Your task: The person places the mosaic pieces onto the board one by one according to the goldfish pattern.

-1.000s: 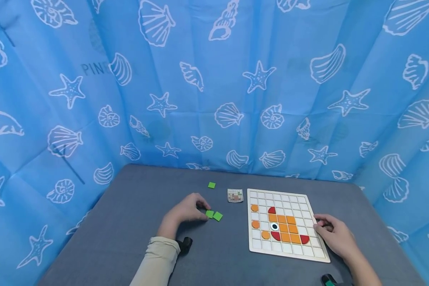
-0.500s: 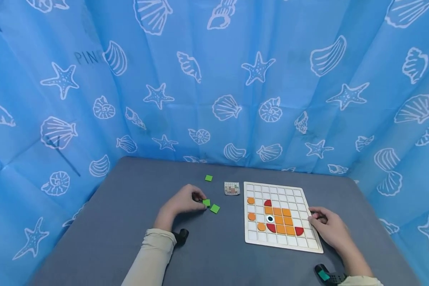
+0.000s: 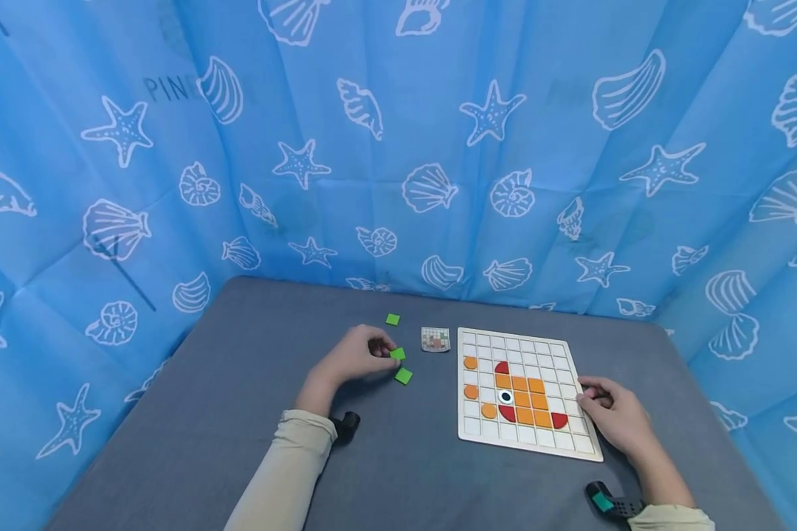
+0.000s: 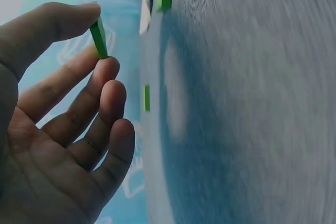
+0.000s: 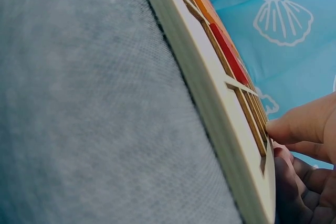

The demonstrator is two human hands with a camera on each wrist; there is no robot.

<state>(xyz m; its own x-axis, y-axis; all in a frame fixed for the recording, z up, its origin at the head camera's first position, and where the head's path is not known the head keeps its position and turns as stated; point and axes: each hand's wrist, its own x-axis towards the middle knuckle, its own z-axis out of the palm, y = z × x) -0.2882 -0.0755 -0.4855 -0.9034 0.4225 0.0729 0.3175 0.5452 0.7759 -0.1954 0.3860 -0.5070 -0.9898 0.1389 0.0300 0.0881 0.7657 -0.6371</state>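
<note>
My left hand (image 3: 357,355) pinches a thin green square tile (image 4: 99,39) between thumb and fingertips, raised off the table. Below it on the table lies a second green tile (image 3: 404,376), and farther back a third green tile (image 3: 392,319). At the right edge of the white grid board (image 3: 528,446), my right hand (image 3: 616,414) holds the rim, thumb on top and the other fingers curled against the side. Orange squares (image 3: 523,400), red quarter-round pieces (image 3: 559,420) and a white eye piece (image 3: 505,397) sit in the board's cells. Orange discs (image 3: 471,391) occupy cells on its left.
A small printed card (image 3: 435,339) with a grid picture lies between the green tiles and the board. The grey cloth-covered table (image 3: 173,442) ends at a blue shell-patterned curtain (image 3: 398,147) behind and on both sides. Each wrist carries a black camera mount (image 3: 347,426).
My left hand has lifted the green tile from beside the other one and carried it slightly right and away. The right hand stays at the board's edge. The head view has tilted a little.
</note>
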